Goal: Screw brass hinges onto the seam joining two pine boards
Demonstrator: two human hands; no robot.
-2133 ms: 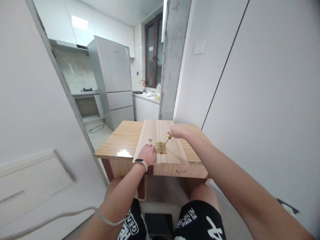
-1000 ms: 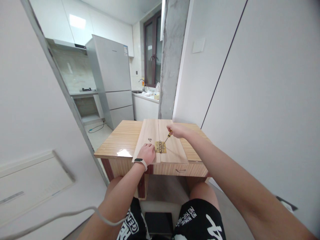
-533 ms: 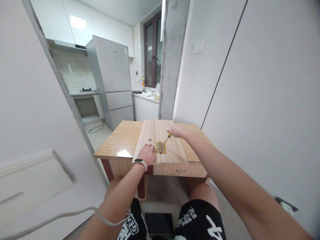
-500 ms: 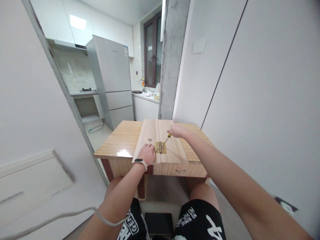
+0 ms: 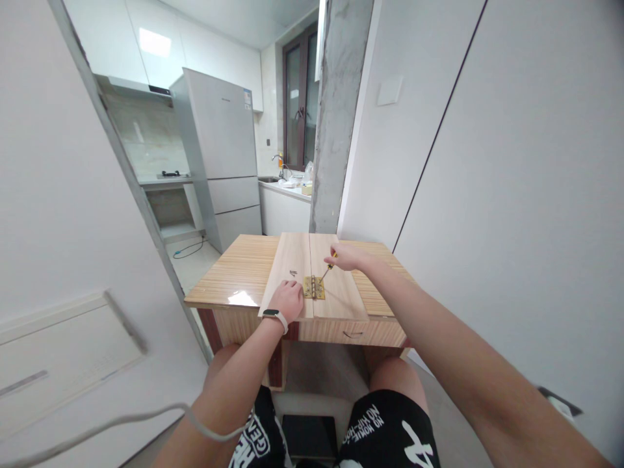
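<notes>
A brass hinge lies opened flat across the seam between two pale wooden boards, a left board with a dark mark and a right board. My right hand is closed round the handle of a yellow-and-black screwdriver. The shaft slants down to the hinge's right leaf, its tip at a screw position too small to make out. On the left board rests my left hand, palm down with fingers laid out beside the hinge's left leaf.
Both boards lie on a small wooden desk with a drawer in front. A grey cable crosses near my left forearm. White walls stand close at both sides. A refrigerator and a sink counter are beyond.
My right hand has turned slightly on the screwdriver handle, with the tip still at the hinge's right leaf. The left hand and boards stay put; the view has shifted a little.
</notes>
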